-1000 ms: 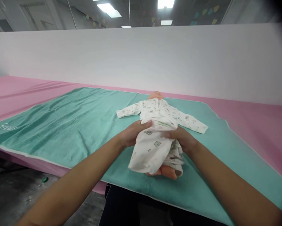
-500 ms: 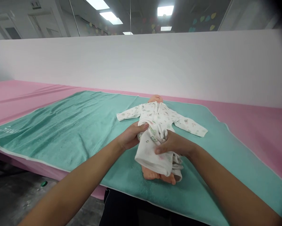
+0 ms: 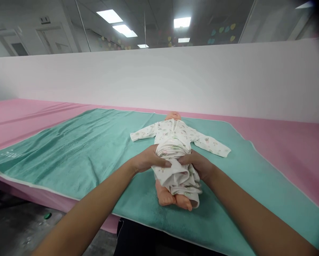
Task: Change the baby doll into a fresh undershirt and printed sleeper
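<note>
A baby doll point(image 3: 172, 195) lies on its back on a teal towel point(image 3: 76, 149), head point(image 3: 172, 116) away from me and bare feet toward me. It wears a white printed romper point(image 3: 175, 137), sleeves spread out to both sides. My left hand point(image 3: 147, 160) grips the bunched romper cloth at the doll's waist from the left. My right hand point(image 3: 198, 164) grips the same cloth from the right. The gathered leg fabric is pushed up over the doll's thighs, and both feet stick out below it.
The towel lies over a pink padded table point(image 3: 290, 142). A white partition wall point(image 3: 175, 78) runs along the back. The table's near edge drops to a grey floor point(image 3: 12, 231) at the left, where a small green cap point(image 3: 47, 215) lies.
Both hands have pushed the romper's leg fabric up from the doll's feet toward its waist. The feet, nearly covered before, now show bare.
</note>
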Demonstrator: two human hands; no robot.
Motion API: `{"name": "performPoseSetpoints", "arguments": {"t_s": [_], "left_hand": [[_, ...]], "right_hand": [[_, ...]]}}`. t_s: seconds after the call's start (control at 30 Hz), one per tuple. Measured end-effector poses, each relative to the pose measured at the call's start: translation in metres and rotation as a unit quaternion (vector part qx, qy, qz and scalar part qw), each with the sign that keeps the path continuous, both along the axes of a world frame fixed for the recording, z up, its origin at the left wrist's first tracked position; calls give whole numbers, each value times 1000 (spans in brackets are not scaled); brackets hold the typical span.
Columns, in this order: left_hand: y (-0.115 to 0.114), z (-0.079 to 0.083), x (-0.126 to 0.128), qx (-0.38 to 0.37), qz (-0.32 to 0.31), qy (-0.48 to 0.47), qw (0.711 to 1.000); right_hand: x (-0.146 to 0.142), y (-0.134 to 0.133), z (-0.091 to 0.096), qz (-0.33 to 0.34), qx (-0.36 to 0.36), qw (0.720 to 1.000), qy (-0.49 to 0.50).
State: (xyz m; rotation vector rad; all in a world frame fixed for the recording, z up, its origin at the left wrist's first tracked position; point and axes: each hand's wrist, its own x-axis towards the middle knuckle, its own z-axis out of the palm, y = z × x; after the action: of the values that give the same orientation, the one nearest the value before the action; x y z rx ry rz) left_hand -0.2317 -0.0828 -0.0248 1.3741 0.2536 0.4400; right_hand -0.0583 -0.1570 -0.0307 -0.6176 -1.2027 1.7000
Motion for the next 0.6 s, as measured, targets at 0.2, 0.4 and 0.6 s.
{"name": "performPoseSetpoints", "arguments": {"t_s": [0.2,0.4,0.6], "left_hand": [[0,-3,5,-70,82,-75,991],[0,-6,10,-37,129,-84,987],[-27,4,11,109,254,-38,960]], "right_hand": [[-1,1,4,20,-3,999,-33],[0,2,4,-6,27,997,-79],[-8,-1,6,-99,52,980,-164]]}}
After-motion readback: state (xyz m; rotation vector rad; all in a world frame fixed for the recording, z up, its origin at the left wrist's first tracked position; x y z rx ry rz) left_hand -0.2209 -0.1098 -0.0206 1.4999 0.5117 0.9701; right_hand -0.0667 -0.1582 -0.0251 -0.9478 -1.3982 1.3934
